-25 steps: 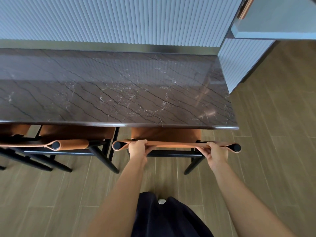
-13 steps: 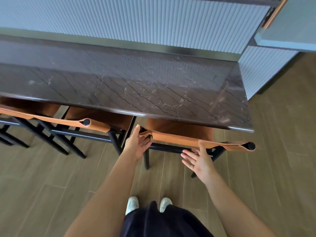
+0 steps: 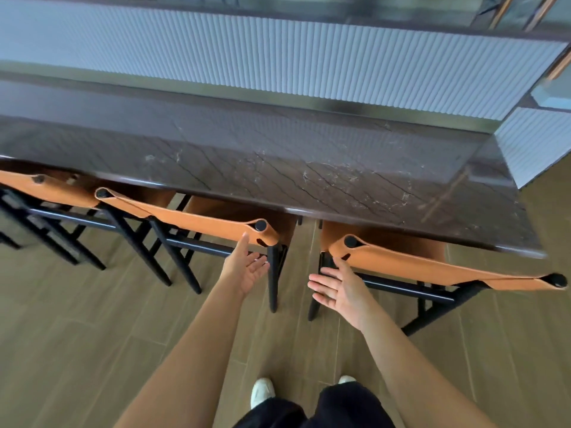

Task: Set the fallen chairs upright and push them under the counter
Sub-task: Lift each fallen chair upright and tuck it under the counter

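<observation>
1. The chairs (image 3: 200, 219) stand upright, seats tucked under the desk (image 3: 309, 180).
2. The left hand (image 3: 247, 270) and right hand (image 3: 336, 288) are released and empty, just beside them.
3. Pushing seems finished; next, perhaps nudge any crooked chair straight.

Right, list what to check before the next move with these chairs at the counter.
1. Right chair upright on its legs: ok.
2. Its seat under the counter edge: ok.
3. Middle chair upright and tucked in: ok.
4. Left chair upright: ok. Fully tucked in: cannot tell, the frame cuts it off.
5. Left hand and right hand free: ok, both open, holding nothing.
6. Other chairs lying on the floor: none in view; beyond the frame, cannot tell.
</observation>
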A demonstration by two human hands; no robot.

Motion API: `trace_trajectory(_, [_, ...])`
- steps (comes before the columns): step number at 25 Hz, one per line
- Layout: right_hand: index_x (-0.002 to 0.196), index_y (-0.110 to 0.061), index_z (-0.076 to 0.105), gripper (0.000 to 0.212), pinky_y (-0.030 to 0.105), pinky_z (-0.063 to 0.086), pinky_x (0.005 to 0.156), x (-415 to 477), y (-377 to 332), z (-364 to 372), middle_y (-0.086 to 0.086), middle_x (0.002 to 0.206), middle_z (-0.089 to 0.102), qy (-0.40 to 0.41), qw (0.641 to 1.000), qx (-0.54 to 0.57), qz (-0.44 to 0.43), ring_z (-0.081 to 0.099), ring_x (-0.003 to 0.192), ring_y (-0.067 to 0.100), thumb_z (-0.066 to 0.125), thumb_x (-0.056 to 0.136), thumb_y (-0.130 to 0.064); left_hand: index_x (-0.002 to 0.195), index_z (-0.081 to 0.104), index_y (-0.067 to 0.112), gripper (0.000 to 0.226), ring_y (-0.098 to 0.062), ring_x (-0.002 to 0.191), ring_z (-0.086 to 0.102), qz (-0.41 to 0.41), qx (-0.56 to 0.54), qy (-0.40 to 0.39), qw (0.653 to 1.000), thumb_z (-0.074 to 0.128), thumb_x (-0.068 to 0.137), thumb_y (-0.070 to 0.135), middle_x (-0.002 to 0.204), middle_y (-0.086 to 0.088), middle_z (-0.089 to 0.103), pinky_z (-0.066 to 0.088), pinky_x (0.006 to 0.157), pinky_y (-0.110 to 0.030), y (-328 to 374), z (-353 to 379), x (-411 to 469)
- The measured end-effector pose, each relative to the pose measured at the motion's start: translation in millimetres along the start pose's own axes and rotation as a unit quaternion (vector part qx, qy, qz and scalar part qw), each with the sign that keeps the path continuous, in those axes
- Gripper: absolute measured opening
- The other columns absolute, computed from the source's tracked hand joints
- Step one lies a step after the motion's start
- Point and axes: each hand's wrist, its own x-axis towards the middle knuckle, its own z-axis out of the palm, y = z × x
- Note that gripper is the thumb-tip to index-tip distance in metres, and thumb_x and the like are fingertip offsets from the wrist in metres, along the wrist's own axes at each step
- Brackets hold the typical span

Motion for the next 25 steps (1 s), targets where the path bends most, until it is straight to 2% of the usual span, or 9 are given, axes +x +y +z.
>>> trace_trajectory(4, [0.132,-0.009,0.052,0.053,0.041,0.055,0.089,11,19,57,0.012,0.117,0.07,-0.006,0.999,-0.038,0.012,0.069,0.105,0.026,0.047,0.098,-0.049,0.15,0.024,0.007,0.071,-0.037,0.129,0.047,0.011,-0.022,0.007,1.0,0.059,0.094,0.033,0.15,-0.022,0.035,0.047,0.097,-0.044,38,-38,8])
trace_trajectory(9, [0.127,-0.013,0.056,0.049,0.036,0.056,0.08,27,19,101,0.008,0.114,0.072,-0.029,0.995,-0.096,0.011,0.07,0.101,0.021,0.047,0.098,-0.051,0.148,0.026,0.005,0.067,-0.037,0.128,0.047,0.021,-0.035,0.024,0.999,0.058,0.094,0.03,0.148,-0.023,0.036,0.046,0.1,-0.045,69,-56,26])
trace_trajectory(14, [0.122,-0.015,0.057,0.046,0.035,0.057,0.079,52,5,123,0.006,0.11,0.073,-0.047,0.991,-0.128,0.013,0.071,0.1,0.02,0.048,0.096,-0.053,0.145,0.032,0.007,0.061,-0.037,0.13,0.045,0.025,-0.046,0.043,0.998,0.059,0.094,0.028,0.148,-0.021,0.037,0.044,0.104,-0.046,98,-58,52])
trace_trajectory(16, [0.122,-0.014,0.056,0.048,0.036,0.058,0.078,61,3,134,0.006,0.108,0.074,-0.041,0.991,-0.124,0.024,0.072,0.098,0.02,0.049,0.096,-0.053,0.142,0.036,0.009,0.06,-0.036,0.129,0.045,0.027,-0.045,0.055,0.997,0.061,0.093,0.033,0.146,-0.02,0.04,0.045,0.103,-0.047,108,-64,63])
trace_trajectory(20, [0.12,-0.013,0.055,0.047,0.038,0.058,0.08,78,9,164,0.009,0.11,0.073,-0.018,0.994,-0.099,0.05,0.071,0.099,0.022,0.053,0.095,-0.052,0.149,0.029,0.017,0.079,-0.036,0.136,0.038,0.014,-0.009,0.063,0.998,0.061,0.086,0.054,0.152,-0.015,0.032,0.035,0.109,-0.054,130,-78,86])
trace_trajectory(25, [0.123,-0.013,0.05,0.047,0.041,0.056,0.074,102,15,212,0.014,0.115,0.068,0.043,0.997,0.025,0.057,0.069,0.1,0.026,0.061,0.092,-0.047,0.144,0.037,0.017,0.069,-0.035,0.132,0.042,0.0,0.04,0.065,0.997,0.063,0.088,0.048,0.146,-0.014,0.039,0.039,0.106,-0.054,176,-100,116])
